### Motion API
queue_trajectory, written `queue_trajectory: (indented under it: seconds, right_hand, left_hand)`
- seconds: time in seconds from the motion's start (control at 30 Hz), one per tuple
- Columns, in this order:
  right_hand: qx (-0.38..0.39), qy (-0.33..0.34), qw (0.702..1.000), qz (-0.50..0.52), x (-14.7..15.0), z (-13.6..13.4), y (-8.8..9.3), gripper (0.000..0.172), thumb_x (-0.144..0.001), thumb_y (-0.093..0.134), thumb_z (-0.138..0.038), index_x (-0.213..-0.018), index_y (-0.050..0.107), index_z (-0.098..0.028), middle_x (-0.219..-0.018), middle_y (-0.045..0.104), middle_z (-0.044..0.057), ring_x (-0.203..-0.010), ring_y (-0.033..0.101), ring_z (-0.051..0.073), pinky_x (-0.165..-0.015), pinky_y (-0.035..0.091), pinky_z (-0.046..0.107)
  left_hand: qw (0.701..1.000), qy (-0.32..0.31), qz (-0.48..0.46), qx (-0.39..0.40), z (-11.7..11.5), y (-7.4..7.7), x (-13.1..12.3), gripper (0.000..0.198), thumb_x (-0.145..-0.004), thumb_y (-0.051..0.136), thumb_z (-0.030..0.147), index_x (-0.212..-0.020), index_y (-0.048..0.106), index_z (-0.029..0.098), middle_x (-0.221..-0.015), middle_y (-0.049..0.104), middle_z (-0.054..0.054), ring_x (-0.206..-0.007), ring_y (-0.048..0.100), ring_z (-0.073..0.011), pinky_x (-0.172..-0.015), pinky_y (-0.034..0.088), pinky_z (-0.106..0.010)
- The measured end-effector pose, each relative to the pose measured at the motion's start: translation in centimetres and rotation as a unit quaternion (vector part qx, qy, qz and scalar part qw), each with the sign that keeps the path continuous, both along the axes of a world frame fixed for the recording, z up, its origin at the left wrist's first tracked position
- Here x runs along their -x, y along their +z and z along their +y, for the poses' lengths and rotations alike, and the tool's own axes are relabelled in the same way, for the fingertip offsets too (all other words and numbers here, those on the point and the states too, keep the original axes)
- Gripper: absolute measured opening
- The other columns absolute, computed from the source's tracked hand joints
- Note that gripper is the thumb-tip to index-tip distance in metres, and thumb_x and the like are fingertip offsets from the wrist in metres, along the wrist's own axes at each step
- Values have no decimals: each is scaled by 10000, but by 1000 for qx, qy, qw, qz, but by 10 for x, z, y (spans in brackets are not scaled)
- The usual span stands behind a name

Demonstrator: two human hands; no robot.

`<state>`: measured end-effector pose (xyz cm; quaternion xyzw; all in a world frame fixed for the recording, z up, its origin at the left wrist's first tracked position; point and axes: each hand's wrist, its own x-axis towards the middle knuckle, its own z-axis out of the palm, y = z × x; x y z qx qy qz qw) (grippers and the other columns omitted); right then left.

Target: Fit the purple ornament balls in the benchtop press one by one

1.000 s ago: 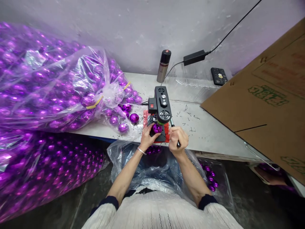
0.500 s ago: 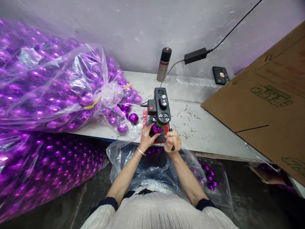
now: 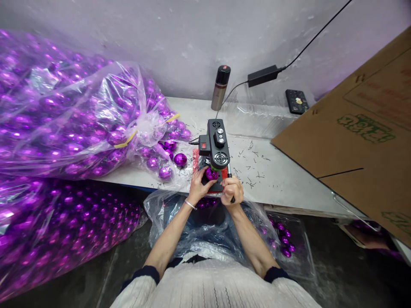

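Note:
My left hand (image 3: 198, 187) pinches a shiny purple ball ornament (image 3: 211, 173) between thumb and fingers, under the round front end of a small black bench machine (image 3: 218, 143). The machine has silver buttons on top and a red switch at its side. My right hand (image 3: 232, 190) is closed around the black-ended lever (image 3: 229, 168) on the machine's right side. The ball's upper part is hidden under the machine head. Beside the machine on the left lies another purple ball (image 3: 180, 160).
Large clear bags of purple balls (image 3: 80, 107) fill the left side. A spray can (image 3: 220, 87), a power adapter (image 3: 262, 76) and a phone (image 3: 297, 102) are at the back. A cardboard box (image 3: 353, 141) leans in from the right. Dark scraps litter the white table (image 3: 282, 188).
Both hands keep their places on the ball and the lever. Only the camera view has shifted very slightly.

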<state>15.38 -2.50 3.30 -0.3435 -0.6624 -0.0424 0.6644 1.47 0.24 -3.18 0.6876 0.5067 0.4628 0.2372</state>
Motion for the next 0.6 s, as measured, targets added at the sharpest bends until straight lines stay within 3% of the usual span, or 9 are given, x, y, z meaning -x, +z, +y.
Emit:
queue_trajectory:
  seconds: [0.13,0.33,0.4,0.5,0.6]
  right_hand:
    - [-2,-8,1000,-19,0,-2,13,293,-1035,389,-253,-755,478,-239,-714,572,-1,-592,556,136,-575,455,311]
    - [83,-21,996,-1,0,-14,66,307,-992,453,-145,-698,471,-234,-658,552,-8,-630,568,138,-575,428,298]
    - [89,-17,996,-1,0,-16,77,311,-980,455,-122,-692,475,-236,-636,541,-11,-627,570,144,-576,429,301]
    - [72,-14,997,-11,0,-15,71,290,-975,454,-120,-710,478,-235,-661,557,-8,-614,557,139,-557,411,293]
    - [40,-2,999,-22,-1,-11,47,259,-986,446,-154,-744,488,-236,-705,577,1,-600,531,135,-552,405,293]
  left_hand:
    - [1000,-2,-1,-4,0,1,1,590,-858,815,457,-1351,627,193,-1291,725,-157,-1217,691,-318,-1075,544,-538]
    - [1000,-11,-7,-7,0,0,0,612,-853,819,465,-1371,615,209,-1312,716,-152,-1236,684,-318,-1099,527,-539]
    - [1000,-8,-6,-5,0,0,0,612,-851,821,463,-1370,614,213,-1315,716,-149,-1235,686,-316,-1101,527,-535]
    - [1000,-5,-4,-3,-1,1,0,606,-849,824,457,-1362,618,209,-1308,721,-150,-1230,689,-317,-1095,532,-533]
    - [1000,-4,3,4,-2,2,0,601,-845,828,450,-1359,624,212,-1298,726,-150,-1229,690,-323,-1101,526,-545]
